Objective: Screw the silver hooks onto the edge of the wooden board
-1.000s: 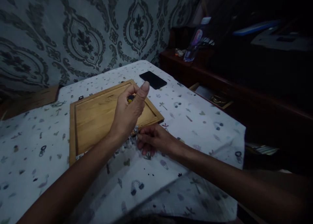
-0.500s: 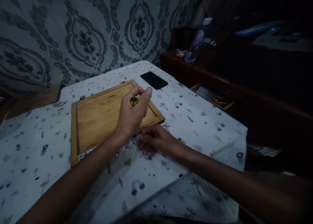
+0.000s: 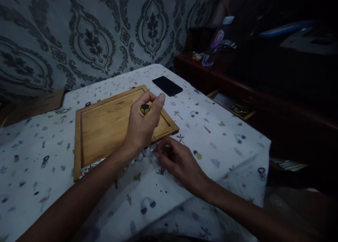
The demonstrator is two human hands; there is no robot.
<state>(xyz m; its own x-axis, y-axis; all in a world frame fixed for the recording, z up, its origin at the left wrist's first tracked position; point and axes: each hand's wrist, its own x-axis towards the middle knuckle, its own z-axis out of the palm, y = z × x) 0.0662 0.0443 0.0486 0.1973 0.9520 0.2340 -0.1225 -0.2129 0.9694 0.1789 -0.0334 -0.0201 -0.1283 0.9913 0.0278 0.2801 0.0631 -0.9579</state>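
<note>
Over the right part of a framed wooden panel [image 3: 111, 124], my left hand [image 3: 144, 120] is wrapped round a black and yellow screwdriver handle [image 3: 145, 109]. The tool's lower part is hidden behind the hand. My right hand [image 3: 175, 157] is at the panel's near edge, its thumb and forefinger curled together beside small shiny metal pieces [image 3: 151, 148]; whether it pinches one is too small to tell. More metal pieces [image 3: 91, 166] lie along the panel's near left edge.
A black phone [image 3: 167, 86] lies on the patterned white cloth [image 3: 208, 150] behind the panel. A plastic bottle [image 3: 214, 44] stands on the dark red furniture [image 3: 194, 64] at the back right, above an open drawer [image 3: 233, 107]. Cardboard [image 3: 39, 104] lies at the left.
My right hand has shifted slightly right and toward me, off the panel's edge, with its fingers more curled. My left hand keeps its hold on the screwdriver.
</note>
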